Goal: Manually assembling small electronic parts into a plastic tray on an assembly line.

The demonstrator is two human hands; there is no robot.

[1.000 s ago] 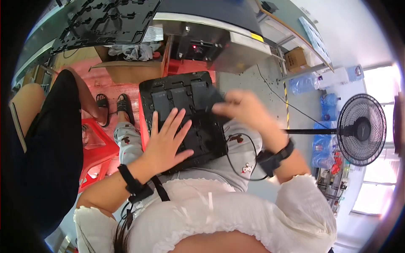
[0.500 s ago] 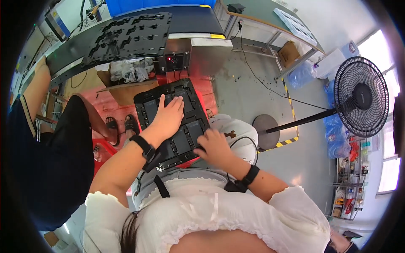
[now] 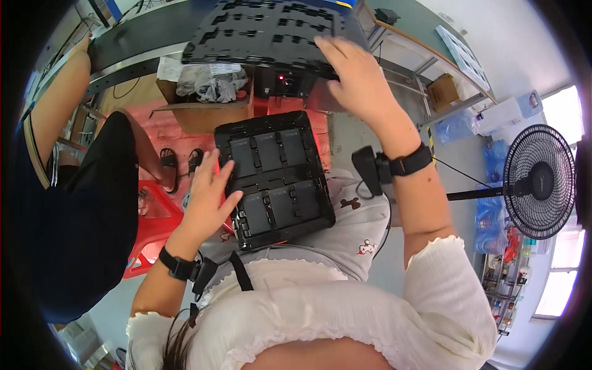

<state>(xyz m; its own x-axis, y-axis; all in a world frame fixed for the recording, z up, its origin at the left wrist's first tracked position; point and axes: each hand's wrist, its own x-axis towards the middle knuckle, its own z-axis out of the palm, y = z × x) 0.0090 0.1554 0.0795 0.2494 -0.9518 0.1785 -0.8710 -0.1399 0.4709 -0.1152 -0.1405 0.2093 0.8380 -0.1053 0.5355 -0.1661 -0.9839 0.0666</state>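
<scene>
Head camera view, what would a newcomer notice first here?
A black tray of dark flat parts lies on the person's lap, the left hand spread on its left edge. The right hand reaches up to another black tray on the bench; a fan stands at right.

Two black moulded plastic trays, one on the lap [image 3: 277, 179] and one on the conveyor [image 3: 265, 28], six dark grey rectangular parts [image 3: 268, 151] in the lap tray, one black standing fan [image 3: 539, 182], two black wristbands [image 3: 410, 163]
</scene>
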